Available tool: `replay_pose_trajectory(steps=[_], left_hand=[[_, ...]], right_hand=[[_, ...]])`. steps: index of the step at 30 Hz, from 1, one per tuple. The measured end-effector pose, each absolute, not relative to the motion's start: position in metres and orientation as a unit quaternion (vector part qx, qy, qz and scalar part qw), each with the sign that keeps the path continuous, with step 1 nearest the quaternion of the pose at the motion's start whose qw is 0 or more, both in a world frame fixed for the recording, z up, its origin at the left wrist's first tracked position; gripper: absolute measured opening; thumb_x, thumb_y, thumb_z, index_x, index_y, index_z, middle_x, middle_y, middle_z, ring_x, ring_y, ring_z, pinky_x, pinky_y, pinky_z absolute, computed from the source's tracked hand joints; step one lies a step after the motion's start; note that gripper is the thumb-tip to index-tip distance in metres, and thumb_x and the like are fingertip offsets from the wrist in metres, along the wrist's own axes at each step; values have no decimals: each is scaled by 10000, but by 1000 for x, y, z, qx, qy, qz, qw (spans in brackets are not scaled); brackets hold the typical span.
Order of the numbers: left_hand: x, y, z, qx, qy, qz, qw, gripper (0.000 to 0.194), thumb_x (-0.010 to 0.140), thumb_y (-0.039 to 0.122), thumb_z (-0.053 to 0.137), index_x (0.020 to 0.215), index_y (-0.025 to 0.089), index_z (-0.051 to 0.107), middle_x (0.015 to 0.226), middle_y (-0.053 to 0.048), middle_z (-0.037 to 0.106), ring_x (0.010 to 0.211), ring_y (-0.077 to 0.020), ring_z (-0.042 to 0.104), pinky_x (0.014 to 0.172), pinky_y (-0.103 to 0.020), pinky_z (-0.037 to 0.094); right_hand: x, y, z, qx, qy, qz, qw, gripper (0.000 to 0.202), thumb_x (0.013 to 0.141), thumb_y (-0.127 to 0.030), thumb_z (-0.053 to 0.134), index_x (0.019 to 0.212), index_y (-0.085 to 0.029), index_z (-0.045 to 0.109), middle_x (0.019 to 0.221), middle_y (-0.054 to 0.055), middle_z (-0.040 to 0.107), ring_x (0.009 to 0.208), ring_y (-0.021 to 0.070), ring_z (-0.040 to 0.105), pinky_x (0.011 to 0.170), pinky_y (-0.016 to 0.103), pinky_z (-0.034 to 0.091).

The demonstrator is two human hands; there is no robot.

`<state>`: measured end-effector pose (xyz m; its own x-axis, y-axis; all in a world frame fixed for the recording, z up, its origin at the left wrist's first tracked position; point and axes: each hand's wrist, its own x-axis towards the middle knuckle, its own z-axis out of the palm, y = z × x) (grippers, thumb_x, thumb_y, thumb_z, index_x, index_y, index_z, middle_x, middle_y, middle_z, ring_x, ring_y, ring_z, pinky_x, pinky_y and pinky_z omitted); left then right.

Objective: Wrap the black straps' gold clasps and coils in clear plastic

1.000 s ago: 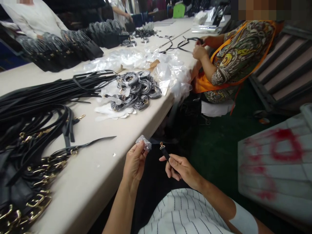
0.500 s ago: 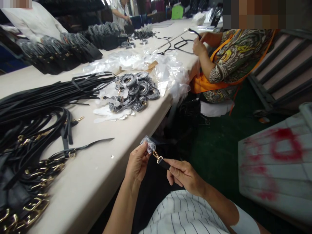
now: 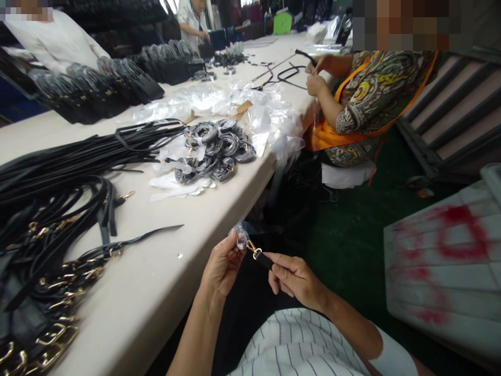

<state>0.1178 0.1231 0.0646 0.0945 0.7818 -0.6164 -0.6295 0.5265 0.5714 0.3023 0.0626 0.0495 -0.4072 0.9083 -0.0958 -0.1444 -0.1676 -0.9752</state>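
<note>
My left hand (image 3: pixel 224 263) pinches a small crumpled piece of clear plastic wrap (image 3: pixel 241 237) just off the table's edge. A gold snap hook (image 3: pixel 251 246) comes out of the wrap and hangs on a ring at the end of a short black strap (image 3: pixel 264 260). Thumb and fingers of my right hand (image 3: pixel 295 279) are closed on that strap. Whether the wrap covers more metal parts, I cannot tell. To the left, long black straps (image 3: pixel 70 154) with gold buckles (image 3: pixel 58 334) lie heaped on the table (image 3: pixel 152 271).
Coiled, wrapped straps (image 3: pixel 219 146) are piled on the table beside white gloves (image 3: pixel 180 188) and clear plastic bags (image 3: pixel 270 117). At right sits a co-worker in an orange apron (image 3: pixel 332 137). A white bin with red marks (image 3: pixel 442 250) stands on the green floor. Black bags (image 3: pixel 97 94) line the far side.
My hands hold nearly the same pose, with the wrap and hook shifted slightly. The co-worker's hands at right have moved a little to the left.
</note>
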Motion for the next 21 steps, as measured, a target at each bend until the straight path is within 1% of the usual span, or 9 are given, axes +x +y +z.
replay_pose_trajectory(steps=[3,6,12,17,21], left_hand=[[117,124,67,38,471,469,746,118,830,216,720,814,105,682,723,-56,703,612,-114,658,600,-201,558],[115,123,68,8,461,471,752,97,868,179,668,806,106,672,704,-47,694,598,-101,647,578,-188,549],[114,122,66,-10,463,472,750,107,874,155,655,792,87,669,701,-44,693,593,-95,638,548,-184,537],[113,120,62,47,481,463,743,122,851,203,695,826,83,692,742,-56,705,624,-101,643,603,-193,548],[111,118,57,120,480,454,742,192,801,263,757,870,90,711,804,-65,722,701,-119,663,672,-200,553]], right_hand=[[302,63,48,-374,-511,663,399,505,992,-417,460,1409,-134,486,630,-3,591,405,43,346,376,196,253],[302,63,48,-376,-512,662,398,499,994,-417,458,1406,-138,490,629,-4,586,405,43,349,375,195,255],[300,62,48,-375,-522,656,396,497,1000,-414,447,1408,-133,486,628,-6,582,409,40,347,372,190,249],[298,63,46,-388,-530,644,392,496,1006,-404,437,1417,-129,474,633,-6,588,421,41,363,378,186,271],[298,63,45,-388,-530,643,394,488,1006,-392,443,1414,-127,477,630,-5,590,419,37,361,380,183,271]])
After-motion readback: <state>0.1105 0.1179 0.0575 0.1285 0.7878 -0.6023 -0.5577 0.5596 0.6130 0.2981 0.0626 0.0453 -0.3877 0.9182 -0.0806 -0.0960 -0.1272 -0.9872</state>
